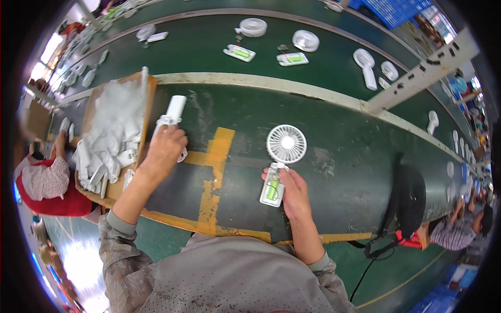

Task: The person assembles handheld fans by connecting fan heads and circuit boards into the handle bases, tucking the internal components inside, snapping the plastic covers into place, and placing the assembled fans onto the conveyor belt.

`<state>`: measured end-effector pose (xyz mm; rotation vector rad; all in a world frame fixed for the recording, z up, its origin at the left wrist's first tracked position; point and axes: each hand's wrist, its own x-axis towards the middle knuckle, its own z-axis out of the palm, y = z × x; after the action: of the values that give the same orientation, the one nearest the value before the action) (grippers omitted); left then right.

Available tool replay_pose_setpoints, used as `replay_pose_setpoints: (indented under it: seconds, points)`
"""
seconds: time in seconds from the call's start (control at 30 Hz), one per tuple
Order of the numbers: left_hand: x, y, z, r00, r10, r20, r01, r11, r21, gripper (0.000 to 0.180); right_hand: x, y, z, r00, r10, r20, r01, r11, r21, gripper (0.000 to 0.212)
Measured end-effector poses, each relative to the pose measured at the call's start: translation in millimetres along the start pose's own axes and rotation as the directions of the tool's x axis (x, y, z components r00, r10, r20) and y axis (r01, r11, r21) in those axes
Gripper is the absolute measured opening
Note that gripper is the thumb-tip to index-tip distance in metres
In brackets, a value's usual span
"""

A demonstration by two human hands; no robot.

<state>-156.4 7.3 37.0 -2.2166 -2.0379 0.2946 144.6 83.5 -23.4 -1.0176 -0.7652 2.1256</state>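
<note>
In my right hand (296, 194) is a small white handheld fan (287, 144). Its round grille points away from me, and its opened handle shows a green battery (273, 189) and a thin wire. My left hand (168, 146) is closed over white plastic handle parts (176, 108) lying on the bench beside the carton. The fingers curl downward, hiding much of what they grip. One part's end sticks out beyond the knuckles, and a smaller white edge (182, 155) shows by the fingertips.
A carton (148, 112) heaped with white plastic shells stands at left. Beyond the ledge, a green conveyor (203, 57) carries fans, some with opened handles. A slanted metal post (425, 70) rises at right, near a black object (409, 198) on the bench. Other people sit on both sides.
</note>
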Motion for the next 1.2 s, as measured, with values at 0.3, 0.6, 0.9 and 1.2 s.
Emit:
replay_pose_setpoints:
  seconds: [0.3,0.6,0.9,1.2]
  points:
    - [29.8,77.0,3.0,0.82,-0.195,-0.537,-0.002,0.939,-0.345,0.024,-2.5,-2.8,-1.0,1.0,0.025,-0.013,-0.025,1.0,0.008,0.028]
    - [11.0,110.3,-4.3,0.942,-0.271,-0.197,0.137,0.848,-0.513,0.054,-1.5,1.6,-5.4,0.999,0.031,-0.022,-0.03,0.999,0.043,0.027]
    - [5.6,126.5,-23.8,0.937,-0.312,0.155,0.332,0.667,-0.667,0.051,-7.2,-0.4,-7.3,0.998,0.066,0.021,-0.068,0.991,0.116,0.035]
    - [23.2,176.6,-43.7,0.984,-0.178,-0.025,0.114,0.721,-0.683,0.063,-14.9,-11.1,-6.5,0.988,0.104,0.119,-0.127,0.97,0.209,0.045]
